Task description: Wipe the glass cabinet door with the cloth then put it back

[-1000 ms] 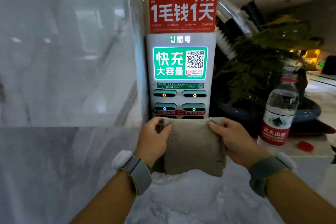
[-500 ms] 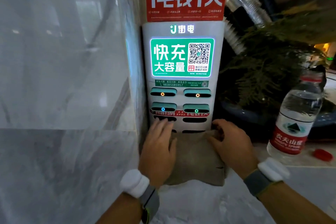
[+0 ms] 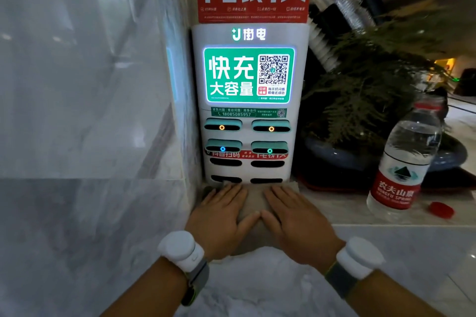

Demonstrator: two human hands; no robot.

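Observation:
A folded grey-brown cloth (image 3: 253, 201) lies flat on the marble counter (image 3: 391, 255), pushed against the foot of a power-bank rental station (image 3: 249, 33). My left hand (image 3: 219, 219) and my right hand (image 3: 296, 224) rest palm-down on the cloth side by side, fingers straight and thumbs nearly touching. Neither hand grips it. Most of the cloth is hidden under my hands. A glossy marble-patterned panel (image 3: 85, 110) fills the left side. I cannot pick out a glass cabinet door in this view.
An uncapped water bottle (image 3: 404, 162) stands on the counter to the right, its red cap (image 3: 441, 210) lying beside it. A potted fern (image 3: 373, 80) in a dark bowl and stacked plastic cups (image 3: 340, 0) sit behind it.
The cloth went from held up at its top corners to lying on the counter against the station. My hands let go and now lie flat on top of it.

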